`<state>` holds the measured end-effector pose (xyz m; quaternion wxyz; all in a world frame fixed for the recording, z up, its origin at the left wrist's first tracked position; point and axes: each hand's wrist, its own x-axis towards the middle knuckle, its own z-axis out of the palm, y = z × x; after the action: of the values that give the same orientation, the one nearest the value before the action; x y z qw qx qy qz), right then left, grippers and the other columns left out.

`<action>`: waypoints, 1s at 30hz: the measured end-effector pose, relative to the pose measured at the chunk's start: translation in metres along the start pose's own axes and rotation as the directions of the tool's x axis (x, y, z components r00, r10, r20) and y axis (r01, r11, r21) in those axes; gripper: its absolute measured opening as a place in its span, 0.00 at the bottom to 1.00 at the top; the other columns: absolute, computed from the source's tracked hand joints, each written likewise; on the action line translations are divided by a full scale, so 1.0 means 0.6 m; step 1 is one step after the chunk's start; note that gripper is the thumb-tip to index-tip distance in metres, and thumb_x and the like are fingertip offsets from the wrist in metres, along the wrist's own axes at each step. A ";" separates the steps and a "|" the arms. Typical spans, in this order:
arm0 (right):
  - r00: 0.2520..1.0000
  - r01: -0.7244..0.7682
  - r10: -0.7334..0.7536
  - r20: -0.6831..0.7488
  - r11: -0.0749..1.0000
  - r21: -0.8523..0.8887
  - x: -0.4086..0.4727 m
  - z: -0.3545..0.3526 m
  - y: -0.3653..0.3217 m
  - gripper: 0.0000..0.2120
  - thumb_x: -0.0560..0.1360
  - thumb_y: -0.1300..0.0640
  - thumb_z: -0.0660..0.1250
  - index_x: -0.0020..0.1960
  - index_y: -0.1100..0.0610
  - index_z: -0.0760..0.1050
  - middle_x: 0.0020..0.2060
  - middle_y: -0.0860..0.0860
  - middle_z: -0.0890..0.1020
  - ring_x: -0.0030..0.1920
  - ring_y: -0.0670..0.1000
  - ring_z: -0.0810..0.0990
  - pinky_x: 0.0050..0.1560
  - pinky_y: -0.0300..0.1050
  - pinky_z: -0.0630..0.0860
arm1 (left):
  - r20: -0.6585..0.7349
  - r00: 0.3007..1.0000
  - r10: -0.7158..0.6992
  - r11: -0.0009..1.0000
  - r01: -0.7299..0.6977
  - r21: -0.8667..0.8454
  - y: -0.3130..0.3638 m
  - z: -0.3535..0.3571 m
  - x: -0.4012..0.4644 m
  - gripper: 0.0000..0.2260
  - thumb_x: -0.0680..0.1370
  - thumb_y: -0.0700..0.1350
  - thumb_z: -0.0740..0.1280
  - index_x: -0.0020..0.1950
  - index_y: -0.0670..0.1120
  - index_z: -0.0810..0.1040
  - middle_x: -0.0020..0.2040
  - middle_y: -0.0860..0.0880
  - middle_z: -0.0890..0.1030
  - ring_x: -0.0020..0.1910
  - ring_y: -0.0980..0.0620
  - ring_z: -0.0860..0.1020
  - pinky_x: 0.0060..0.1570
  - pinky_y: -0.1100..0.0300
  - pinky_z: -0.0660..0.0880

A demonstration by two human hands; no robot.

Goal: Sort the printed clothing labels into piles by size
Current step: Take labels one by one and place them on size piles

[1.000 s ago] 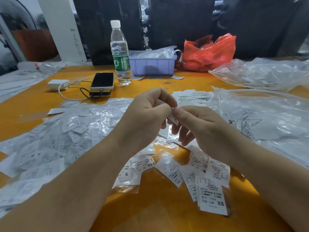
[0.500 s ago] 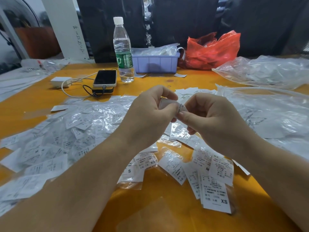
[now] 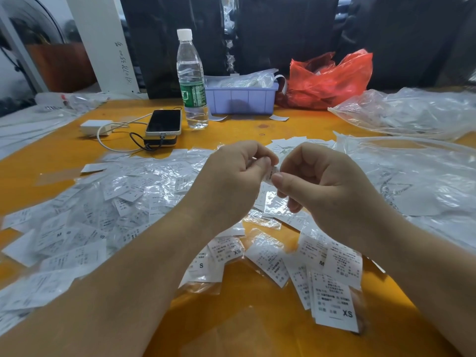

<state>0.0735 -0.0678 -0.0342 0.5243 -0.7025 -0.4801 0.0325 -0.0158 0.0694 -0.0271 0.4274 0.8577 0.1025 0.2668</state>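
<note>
The table [image 3: 64, 155] has a smooth orange top with a dull sheen, like laminate. The labels [image 3: 334, 305] look like thin matt white paper printed in black, many sealed in glossy, crinkled clear plastic sleeves [image 3: 144, 191]. The water bottle [image 3: 192, 81] is clear, shiny plastic with a white plastic cap and a green printed wrap. The phone [image 3: 163, 122] has a glossy black glass face. The tray [image 3: 243, 99] is matt lilac plastic. The red bag [image 3: 332, 78] is thin, wrinkled, shiny plastic film, and the large clear bags [image 3: 412, 176] are the same sort of film
</note>
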 end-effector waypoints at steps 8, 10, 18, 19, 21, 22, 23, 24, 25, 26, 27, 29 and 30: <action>0.998 0.049 -0.048 0.035 0.999 -0.022 -0.003 0.002 -0.001 0.06 0.74 0.55 0.69 0.40 0.57 0.78 0.31 0.55 0.80 0.32 0.57 0.78 0.32 0.57 0.75 | -0.025 0.999 0.048 0.998 -0.048 -0.031 0.004 -0.002 -0.003 0.06 0.79 0.44 0.67 0.44 0.46 0.82 0.25 0.55 0.77 0.26 0.60 0.75 0.27 0.70 0.70; 0.999 0.047 -0.046 0.025 0.999 -0.016 -0.003 0.001 0.000 0.06 0.74 0.55 0.69 0.39 0.56 0.79 0.31 0.55 0.80 0.31 0.58 0.78 0.32 0.58 0.75 | -0.037 0.998 0.053 0.998 -0.054 -0.027 0.004 -0.001 -0.004 0.06 0.78 0.44 0.68 0.43 0.46 0.82 0.25 0.54 0.78 0.25 0.60 0.76 0.27 0.69 0.70; 0.998 0.051 -0.053 -0.038 0.996 -0.070 -0.003 -0.006 -0.009 0.07 0.73 0.51 0.68 0.40 0.54 0.79 0.31 0.53 0.80 0.32 0.55 0.79 0.35 0.55 0.76 | -0.098 0.994 0.040 0.998 -0.044 -0.040 0.006 -0.003 -0.003 0.10 0.75 0.50 0.71 0.39 0.46 0.78 0.27 0.53 0.79 0.26 0.60 0.76 0.29 0.67 0.73; 0.998 0.048 -0.051 -0.038 0.994 -0.094 -0.003 -0.008 -0.011 0.08 0.73 0.50 0.68 0.41 0.54 0.79 0.31 0.52 0.80 0.33 0.54 0.79 0.35 0.55 0.76 | -0.099 0.994 0.035 0.998 -0.040 -0.043 0.006 -0.004 -0.003 0.10 0.75 0.50 0.72 0.39 0.45 0.78 0.27 0.52 0.79 0.25 0.60 0.76 0.29 0.67 0.73; 1.000 0.022 -0.023 0.001 0.981 -0.192 -0.005 -0.014 -0.013 0.09 0.73 0.48 0.66 0.41 0.54 0.79 0.32 0.50 0.80 0.33 0.51 0.79 0.37 0.54 0.76 | -0.101 0.994 0.032 0.998 -0.038 -0.057 0.008 -0.005 -0.004 0.12 0.75 0.48 0.72 0.37 0.42 0.77 0.26 0.51 0.78 0.25 0.60 0.75 0.29 0.65 0.73; 0.999 0.009 0.001 0.038 0.963 -0.268 -0.006 -0.018 -0.014 0.09 0.74 0.48 0.66 0.41 0.53 0.79 0.32 0.49 0.80 0.34 0.50 0.79 0.37 0.54 0.77 | -0.102 0.994 0.033 0.997 -0.040 -0.063 0.009 -0.004 -0.004 0.13 0.75 0.47 0.72 0.37 0.41 0.76 0.26 0.50 0.77 0.24 0.60 0.74 0.29 0.64 0.73; 0.998 0.007 0.017 0.067 0.940 -0.341 -0.008 -0.020 -0.015 0.08 0.74 0.49 0.66 0.41 0.53 0.79 0.32 0.48 0.80 0.34 0.50 0.79 0.38 0.55 0.77 | -0.103 0.994 0.037 0.997 -0.043 -0.063 0.010 -0.003 -0.005 0.13 0.75 0.45 0.72 0.35 0.39 0.74 0.26 0.48 0.77 0.24 0.59 0.74 0.28 0.63 0.74; 0.997 0.016 0.016 0.075 0.915 -0.404 -0.010 -0.023 -0.017 0.07 0.75 0.51 0.67 0.42 0.53 0.79 0.32 0.48 0.80 0.34 0.49 0.79 0.38 0.55 0.78 | -0.102 0.994 0.043 0.997 -0.049 -0.057 0.012 0.000 -0.006 0.14 0.74 0.44 0.72 0.34 0.39 0.73 0.26 0.46 0.76 0.24 0.58 0.74 0.28 0.61 0.74; 0.998 0.035 -0.007 0.063 0.887 -0.461 -0.012 -0.027 -0.020 0.06 0.76 0.53 0.67 0.42 0.53 0.80 0.32 0.47 0.80 0.33 0.49 0.79 0.37 0.54 0.78 | -0.101 0.994 0.051 0.997 -0.056 -0.046 0.014 0.003 -0.007 0.15 0.74 0.43 0.72 0.32 0.40 0.71 0.26 0.44 0.76 0.25 0.56 0.74 0.29 0.58 0.74; 0.998 0.060 -0.047 0.037 0.854 -0.518 -0.015 -0.031 -0.024 0.05 0.76 0.55 0.67 0.43 0.53 0.80 0.32 0.47 0.80 0.33 0.49 0.78 0.37 0.53 0.78 | -0.100 0.993 0.059 0.997 -0.062 -0.035 0.016 0.005 -0.008 0.16 0.74 0.42 0.72 0.30 0.42 0.70 0.26 0.43 0.76 0.25 0.54 0.73 0.30 0.56 0.75; 0.995 0.082 -0.096 0.007 0.817 -0.570 -0.018 -0.036 -0.029 0.04 0.76 0.55 0.67 0.43 0.53 0.80 0.33 0.47 0.80 0.34 0.49 0.78 0.36 0.52 0.78 | -0.099 0.993 0.065 0.997 -0.068 -0.027 0.017 0.007 -0.008 0.17 0.74 0.42 0.72 0.29 0.44 0.68 0.26 0.43 0.75 0.26 0.52 0.73 0.30 0.56 0.75; 0.987 0.099 -0.158 -0.034 0.755 -0.648 -0.032 -0.049 -0.039 0.04 0.75 0.56 0.66 0.43 0.53 0.79 0.33 0.46 0.80 0.34 0.50 0.78 0.35 0.50 0.77 | -0.092 0.993 0.067 0.997 -0.071 -0.033 0.020 0.011 -0.010 0.18 0.74 0.42 0.72 0.29 0.42 0.67 0.27 0.40 0.74 0.24 0.54 0.73 0.28 0.61 0.75; 0.987 0.092 -0.157 -0.035 0.729 -0.679 -0.041 -0.056 -0.042 0.04 0.75 0.56 0.65 0.43 0.52 0.78 0.33 0.46 0.79 0.34 0.50 0.77 0.34 0.50 0.77 | -0.087 0.994 0.066 0.997 -0.070 -0.045 0.022 0.013 -0.012 0.18 0.75 0.42 0.71 0.29 0.40 0.67 0.27 0.38 0.74 0.24 0.55 0.73 0.28 0.64 0.74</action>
<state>0.0626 -0.1093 -0.0108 0.2562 -0.8116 -0.4811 -0.2102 -0.0182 0.0529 -0.0230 0.4336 0.8381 0.0850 0.3198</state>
